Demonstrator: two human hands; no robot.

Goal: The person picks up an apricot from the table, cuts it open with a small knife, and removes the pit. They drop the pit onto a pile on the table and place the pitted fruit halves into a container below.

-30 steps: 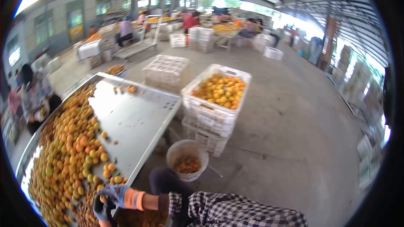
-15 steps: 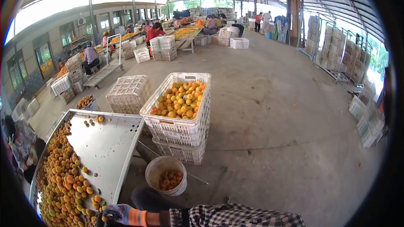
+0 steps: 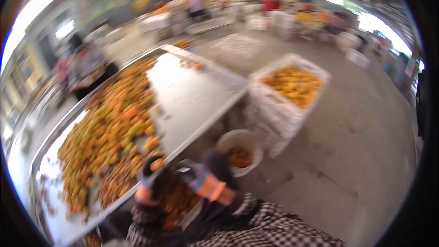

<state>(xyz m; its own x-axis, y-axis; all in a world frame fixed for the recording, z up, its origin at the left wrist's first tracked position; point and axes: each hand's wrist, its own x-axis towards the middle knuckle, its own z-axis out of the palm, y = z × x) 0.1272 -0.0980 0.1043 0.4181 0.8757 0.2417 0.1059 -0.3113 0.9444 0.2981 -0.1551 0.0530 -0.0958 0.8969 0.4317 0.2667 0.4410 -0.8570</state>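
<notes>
Orange apricots (image 3: 132, 114) lie heaped on a metal sorting table (image 3: 192, 87). At its near edge is my left hand (image 3: 147, 184), in a dark glove with an orange cuff, its fingers closed round one apricot (image 3: 157, 164). Just right of it, my right hand (image 3: 199, 179), in a grey-blue glove with an orange cuff, is closed on something small with a pale, shiny end; blur hides its kind. Below and between both hands, a container of brownish-orange fruit pieces (image 3: 177, 203) sits by my lap.
A white bucket (image 3: 222, 144) with fruit pieces stands beyond my right hand. Behind it, stacked white crates (image 3: 270, 128) hold yellow-orange fruit (image 3: 295, 84). Across the table sits another person (image 3: 87, 66). More crates and people are blurred in the background.
My view has swung left and down, so the table and crates appear further right. Both hands are now visible at the table edge; before, only one showed clearly.
</notes>
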